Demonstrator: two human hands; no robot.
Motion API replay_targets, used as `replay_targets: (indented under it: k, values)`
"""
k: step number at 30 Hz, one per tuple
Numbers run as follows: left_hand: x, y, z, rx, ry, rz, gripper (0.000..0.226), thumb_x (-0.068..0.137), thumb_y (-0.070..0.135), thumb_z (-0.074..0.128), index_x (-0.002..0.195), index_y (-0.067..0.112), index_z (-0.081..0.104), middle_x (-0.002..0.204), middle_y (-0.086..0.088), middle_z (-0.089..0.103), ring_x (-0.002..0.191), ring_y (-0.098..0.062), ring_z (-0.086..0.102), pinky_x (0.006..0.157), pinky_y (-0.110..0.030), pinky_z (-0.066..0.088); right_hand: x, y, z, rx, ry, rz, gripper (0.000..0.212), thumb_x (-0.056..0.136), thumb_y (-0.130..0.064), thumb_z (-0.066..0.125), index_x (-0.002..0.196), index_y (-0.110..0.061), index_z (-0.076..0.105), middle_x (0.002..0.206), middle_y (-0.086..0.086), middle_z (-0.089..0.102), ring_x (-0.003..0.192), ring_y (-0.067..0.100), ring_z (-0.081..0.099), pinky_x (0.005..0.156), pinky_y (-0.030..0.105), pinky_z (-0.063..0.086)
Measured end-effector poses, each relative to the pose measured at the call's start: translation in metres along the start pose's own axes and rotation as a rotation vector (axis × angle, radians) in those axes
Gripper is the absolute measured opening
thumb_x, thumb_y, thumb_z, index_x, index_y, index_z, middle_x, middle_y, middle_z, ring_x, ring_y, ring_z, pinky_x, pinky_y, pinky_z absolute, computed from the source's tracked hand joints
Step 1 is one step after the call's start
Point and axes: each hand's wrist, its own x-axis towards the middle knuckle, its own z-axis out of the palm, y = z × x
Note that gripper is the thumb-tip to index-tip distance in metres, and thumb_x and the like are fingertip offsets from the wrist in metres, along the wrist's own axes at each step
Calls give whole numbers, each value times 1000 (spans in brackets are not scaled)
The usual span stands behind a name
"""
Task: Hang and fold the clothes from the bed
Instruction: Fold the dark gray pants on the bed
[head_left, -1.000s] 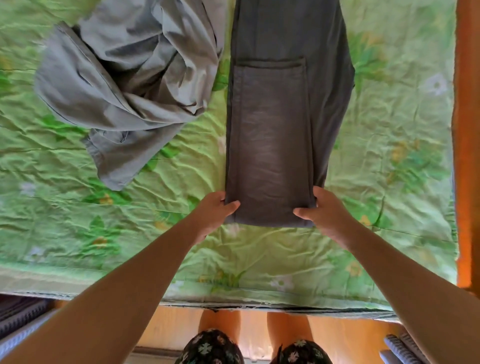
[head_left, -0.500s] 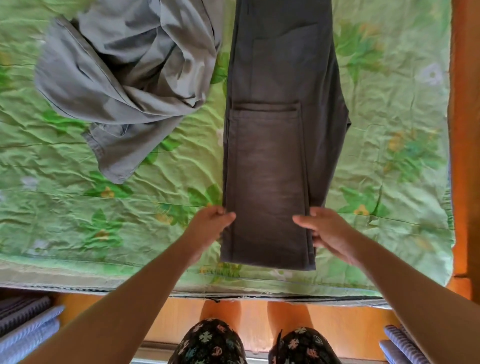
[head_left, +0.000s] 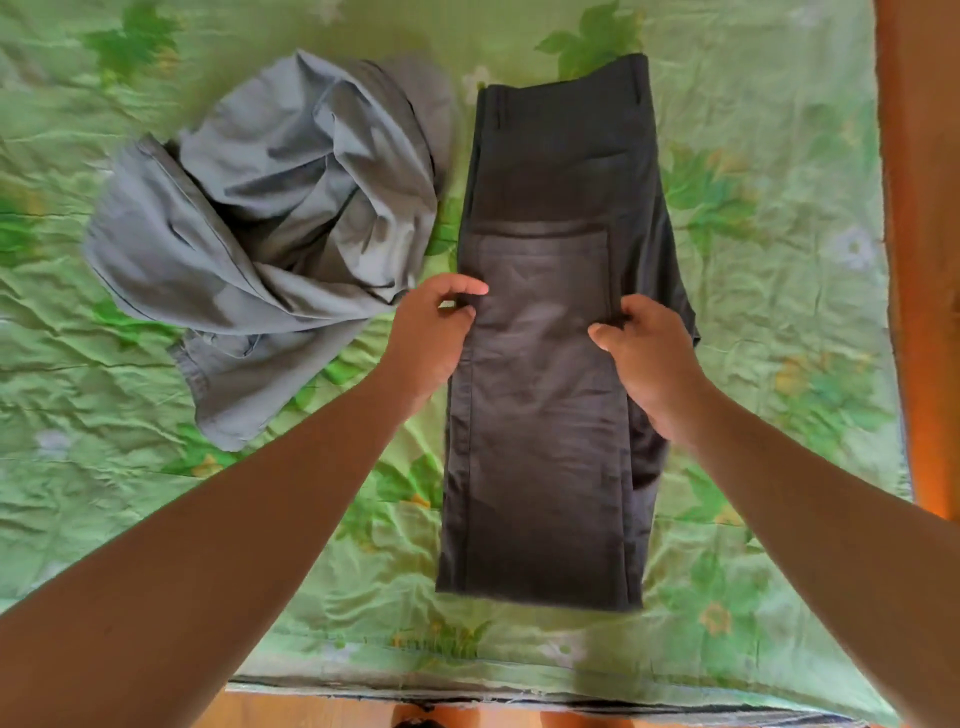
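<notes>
Dark grey trousers (head_left: 545, 415) lie folded lengthwise on the green floral bedsheet (head_left: 779, 364), waistband at the far end and hem near the bed's front edge. My left hand (head_left: 434, 338) pinches the trousers' left edge at mid-length, fingers curled. My right hand (head_left: 649, 364) curls over the right edge of the upper layer at the same height, thumb on top of the cloth. A crumpled light grey garment (head_left: 270, 234) lies in a heap just left of the trousers.
The bed's front edge (head_left: 467, 691) runs along the bottom, with orange floor below it. An orange wooden surface (head_left: 924, 260) borders the bed on the right. Bare sheet lies right of the trousers and in front of the grey heap.
Both hands have left the trousers' near end and slid up along its sides to mid-length. The view now takes in the whole trousers, which lie closer to the bed's front edge.
</notes>
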Motion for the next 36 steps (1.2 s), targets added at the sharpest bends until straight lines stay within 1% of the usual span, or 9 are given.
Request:
replay_targets:
  k: [5, 7, 9, 14, 18, 22, 26, 29, 36]
  values:
    - [82, 34, -5, 172, -56, 8, 41, 97, 13, 62, 137, 19, 58, 132, -16, 59, 114, -25, 61, 99, -33, 49, 74, -40, -3, -100, 23, 73, 44, 89, -18, 65, 131, -22, 51, 109, 11, 62, 96, 35, 65, 79, 58, 59]
    - [93, 26, 2, 376, -198, 21, 57, 98, 23, 63, 151, 18, 42, 157, -11, 35, 141, -23, 40, 117, -35, 35, 81, -38, -3, -271, -60, 139, 71, 91, -10, 63, 150, -29, 28, 116, 14, 57, 98, 36, 63, 76, 59, 60]
    - [90, 11, 8, 503, -292, 48, 68, 98, 27, 63, 157, 19, 30, 166, -5, 13, 151, -20, 22, 120, -29, 23, 73, -33, -2, -522, -103, 76, 82, 92, -5, 57, 157, -29, 13, 98, 18, 60, 84, 38, 65, 69, 58, 60]
    - [88, -9, 11, 555, -206, 216, 74, 97, 22, 64, 159, 15, 24, 168, 0, 6, 154, -15, 11, 123, -28, 17, 57, -13, -4, -572, -17, -148, 61, 93, 1, 47, 144, -31, 32, 65, 9, 55, 61, 31, 57, 61, 52, 54]
    - [92, -13, 15, 643, -251, 294, 73, 98, 25, 64, 158, 14, 25, 168, -1, 6, 154, -14, 10, 120, -23, 16, 55, 0, -2, -811, -33, -180, 32, 98, -8, 45, 126, -22, 49, 91, 11, 63, 84, 35, 61, 67, 40, 46]
    - [75, -10, 24, 650, -140, 263, 67, 100, 22, 60, 158, 18, 28, 168, -11, 2, 155, -24, 5, 120, -25, 10, 48, -1, -14, -801, 40, -286, 38, 96, -8, 45, 130, -22, 52, 106, 14, 58, 92, 37, 59, 73, 43, 49]
    - [28, -20, 41, 865, -119, 436, 62, 101, 34, 54, 156, 18, 32, 166, -20, 3, 153, -37, 6, 123, -49, 18, 24, 37, -67, -815, 200, -288, 58, 82, 6, 58, 136, -16, 52, 122, 19, 50, 109, 41, 51, 87, 48, 48]
    - [-1, -38, 62, 1046, -271, 481, 69, 99, 53, 42, 159, 28, 19, 167, -15, -3, 154, -34, -2, 123, -57, 11, 19, 71, -89, -826, 113, -164, 64, 82, -1, 67, 142, -14, 48, 129, 21, 49, 117, 44, 47, 98, 53, 45]
    - [1, -56, 80, 1162, -311, 375, 74, 97, 65, 27, 159, 36, -1, 166, -9, -18, 153, -28, -18, 121, -59, -5, 37, 56, -81, -569, -13, -370, 55, 82, -17, 62, 136, -21, 49, 114, 6, 61, 106, 27, 58, 91, 50, 51]
